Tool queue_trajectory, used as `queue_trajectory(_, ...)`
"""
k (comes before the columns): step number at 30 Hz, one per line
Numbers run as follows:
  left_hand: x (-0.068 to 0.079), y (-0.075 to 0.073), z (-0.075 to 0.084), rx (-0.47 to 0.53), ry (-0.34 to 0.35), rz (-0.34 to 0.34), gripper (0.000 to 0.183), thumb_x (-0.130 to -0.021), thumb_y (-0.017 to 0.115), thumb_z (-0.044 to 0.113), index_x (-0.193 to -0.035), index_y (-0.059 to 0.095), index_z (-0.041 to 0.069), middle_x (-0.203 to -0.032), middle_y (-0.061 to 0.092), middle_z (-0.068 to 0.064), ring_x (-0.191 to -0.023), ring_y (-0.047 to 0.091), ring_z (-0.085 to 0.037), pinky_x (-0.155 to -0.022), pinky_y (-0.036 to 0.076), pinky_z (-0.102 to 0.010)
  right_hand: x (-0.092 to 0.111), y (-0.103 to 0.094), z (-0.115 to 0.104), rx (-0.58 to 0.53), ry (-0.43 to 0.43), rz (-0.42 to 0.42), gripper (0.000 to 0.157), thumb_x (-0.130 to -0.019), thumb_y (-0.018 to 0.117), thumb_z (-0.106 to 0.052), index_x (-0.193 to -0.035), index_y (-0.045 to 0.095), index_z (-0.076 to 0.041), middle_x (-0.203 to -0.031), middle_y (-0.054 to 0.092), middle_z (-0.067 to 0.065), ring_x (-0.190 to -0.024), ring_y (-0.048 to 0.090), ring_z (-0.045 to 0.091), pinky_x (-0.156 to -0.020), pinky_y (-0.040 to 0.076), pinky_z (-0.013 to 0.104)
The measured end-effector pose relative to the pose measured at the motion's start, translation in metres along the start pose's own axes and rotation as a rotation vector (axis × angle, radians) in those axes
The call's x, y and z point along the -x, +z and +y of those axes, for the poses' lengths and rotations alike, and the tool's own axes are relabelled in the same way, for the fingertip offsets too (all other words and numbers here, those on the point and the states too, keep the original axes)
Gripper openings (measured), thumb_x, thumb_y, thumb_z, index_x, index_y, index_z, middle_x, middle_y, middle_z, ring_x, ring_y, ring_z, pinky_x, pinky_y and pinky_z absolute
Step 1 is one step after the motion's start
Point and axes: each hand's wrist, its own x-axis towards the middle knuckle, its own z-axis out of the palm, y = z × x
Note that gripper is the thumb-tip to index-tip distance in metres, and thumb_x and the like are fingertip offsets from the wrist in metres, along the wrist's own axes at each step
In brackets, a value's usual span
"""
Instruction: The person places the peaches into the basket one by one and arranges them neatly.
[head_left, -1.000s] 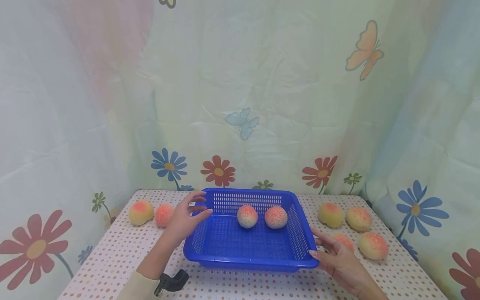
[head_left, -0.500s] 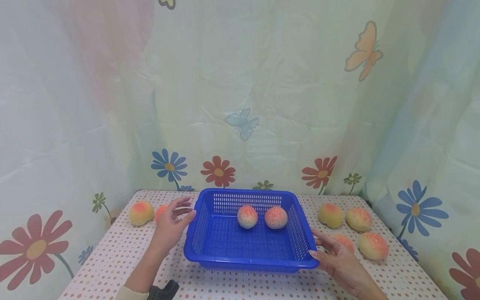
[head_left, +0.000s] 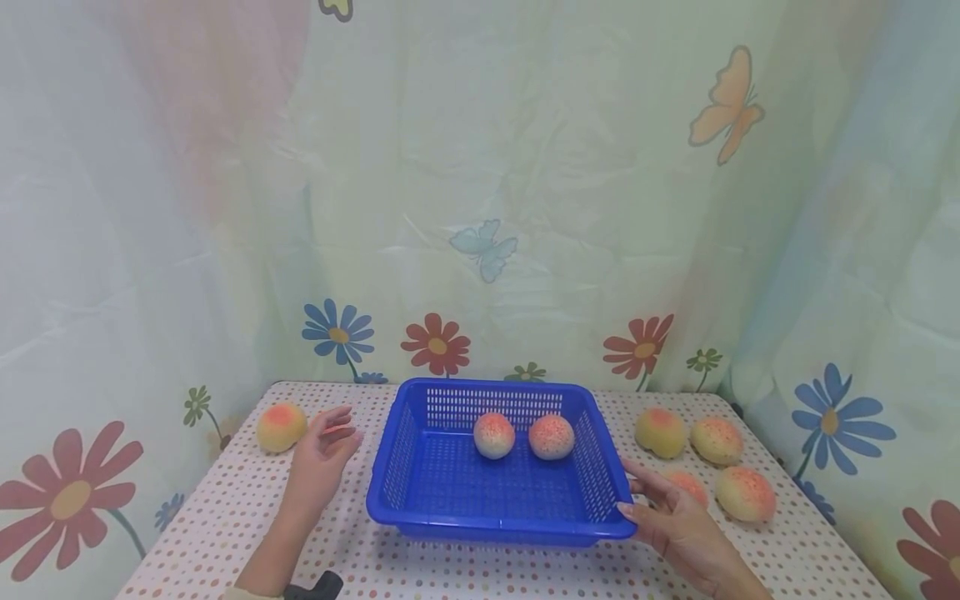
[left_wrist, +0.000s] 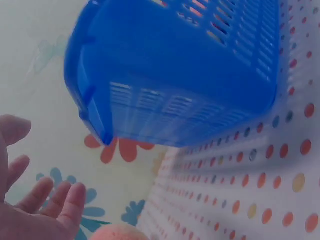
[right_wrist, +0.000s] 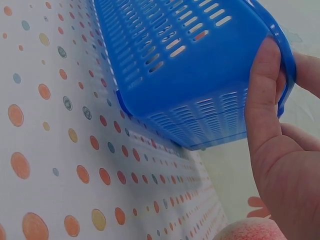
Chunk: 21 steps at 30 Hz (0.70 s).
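A blue plastic basket [head_left: 495, 527] stands mid-table, with two speckled pink-and-cream peaches [head_left: 494, 436] inside toward its back. My right hand [head_left: 678, 525] pinches its right rim; in the right wrist view, thumb and fingers [right_wrist: 265, 85] lie on either side of that rim. Left of the basket, my left hand [head_left: 318, 458] is apart from it, fingers loosely bent and holding nothing. Behind this hand a reddish peach is mostly hidden; the top of a peach [left_wrist: 119, 232] shows below the fingers in the left wrist view. A yellow peach [head_left: 281, 427] lies farther left.
To the right of the basket lie several more peaches [head_left: 746, 493], one of them partly behind my right hand. The table has a dotted cloth [head_left: 420, 575]. A flowered curtain [head_left: 540, 208] rises behind and at both sides.
My left hand has moved left, away from the basket's left rim, to in front of the reddish peach. My right hand and the basket have stayed in place.
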Motion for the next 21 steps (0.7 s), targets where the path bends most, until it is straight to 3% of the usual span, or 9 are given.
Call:
queue_trajectory(10,-0.013,-0.008,-0.026,-0.019,-0.086,0.124,0.055,-0.089,0.061,0.041,-0.138,0.043,0.021,-0.138,0.046,-0.007,-0.128,0.044,-0.028,-0.105,0.040,-0.046,0.001,0.002,0.000,0.003,0.011,0.016,0.074,-0.091,0.061,-0.014,-0.151,0.019,-0.020,-0.126,0.040,0.012,-0.117,0.055,0.031,-0.098,0.047,0.046)
queue_trajectory(16,-0.022,-0.009,-0.043,-0.016,-0.081,0.197,0.056,-0.089,0.063,0.036,-0.138,0.042,0.017,-0.138,0.043,-0.011,-0.129,0.041,-0.031,-0.107,0.038,-0.047,0.001,0.003,-0.002,0.011,0.011,0.014,0.073,-0.091,0.061,-0.013,-0.151,0.019,-0.019,-0.126,0.040,0.012,-0.117,0.055,0.031,-0.098,0.047,0.046)
queue_trajectory(21,-0.029,-0.009,-0.054,-0.083,-0.097,0.175,0.059,-0.088,0.066,0.027,-0.140,0.040,0.019,-0.142,0.034,-0.013,-0.133,0.034,-0.035,-0.106,0.037,-0.051,0.001,0.002,-0.002,0.007,0.008,0.008,0.073,-0.091,0.060,-0.012,-0.151,0.018,-0.020,-0.126,0.040,0.012,-0.118,0.054,0.031,-0.098,0.046,0.046)
